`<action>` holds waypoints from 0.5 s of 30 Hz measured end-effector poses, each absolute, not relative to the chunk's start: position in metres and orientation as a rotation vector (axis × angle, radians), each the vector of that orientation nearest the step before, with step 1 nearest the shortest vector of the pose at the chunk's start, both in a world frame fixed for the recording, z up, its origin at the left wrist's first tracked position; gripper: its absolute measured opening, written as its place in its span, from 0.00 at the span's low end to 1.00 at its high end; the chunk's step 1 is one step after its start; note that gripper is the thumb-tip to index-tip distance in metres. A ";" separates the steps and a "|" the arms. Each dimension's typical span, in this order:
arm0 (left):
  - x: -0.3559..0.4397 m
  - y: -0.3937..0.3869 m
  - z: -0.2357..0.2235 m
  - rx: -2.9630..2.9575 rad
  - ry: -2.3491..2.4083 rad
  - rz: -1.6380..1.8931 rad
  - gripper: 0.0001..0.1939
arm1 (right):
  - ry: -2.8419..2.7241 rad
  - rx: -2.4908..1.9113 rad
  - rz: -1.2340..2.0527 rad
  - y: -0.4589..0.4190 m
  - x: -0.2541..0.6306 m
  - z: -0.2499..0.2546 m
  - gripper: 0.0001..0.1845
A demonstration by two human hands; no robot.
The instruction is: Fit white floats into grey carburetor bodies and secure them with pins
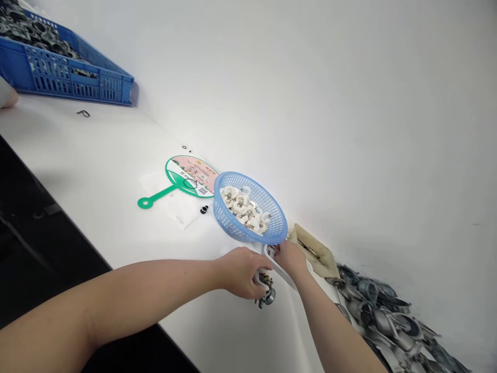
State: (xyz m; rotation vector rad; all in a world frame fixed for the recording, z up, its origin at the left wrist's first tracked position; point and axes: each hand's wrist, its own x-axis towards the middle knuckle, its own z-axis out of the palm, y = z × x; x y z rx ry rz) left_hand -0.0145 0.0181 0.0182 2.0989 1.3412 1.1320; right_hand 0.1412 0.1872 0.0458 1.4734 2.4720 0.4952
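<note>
My left hand (241,272) is closed around a small metal fitting (267,295) with a round silvery end, held just above the white table. Something white also shows between its fingers. Beside it, my right hand (291,258) reaches into a narrow white tray (285,277), fingers bent together. What those fingertips touch or grip is too hidden to make out. Just beyond both hands sits a blue plastic basket (277,235), holding white ring-shaped parts (240,204) with bits of metal on them.
A green-handled hand fan (194,176) lies left of the basket, near a small black part (204,209). At the back left stands a blue crate (77,77) full of metal parts. A beige container (316,251) and piled metal parts (388,316) line the right. Another person's hand (8,96) shows far left.
</note>
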 end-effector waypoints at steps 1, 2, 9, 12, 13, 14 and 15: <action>-0.015 0.018 0.018 2.096 1.343 1.131 0.23 | 2.472 1.490 0.496 0.187 0.142 0.046 0.11; -0.015 0.018 0.018 2.090 1.344 1.131 0.23 | 2.475 1.507 0.498 0.187 0.143 0.047 0.11; -0.014 0.019 0.017 2.070 1.347 1.130 0.24 | 2.553 1.580 0.509 0.186 0.149 0.054 0.12; -0.015 0.018 0.017 2.079 1.345 1.127 0.23 | 2.575 1.572 0.472 0.186 0.150 0.053 0.12; -0.015 0.018 0.017 2.084 1.342 1.125 0.23 | 2.580 1.564 0.452 0.186 0.150 0.052 0.11; -0.015 0.017 0.018 2.089 1.339 1.123 0.22 | 2.586 1.555 0.431 0.185 0.150 0.052 0.11; -0.015 0.017 0.018 2.091 1.337 1.123 0.22 | 2.592 1.547 0.410 0.185 0.150 0.051 0.12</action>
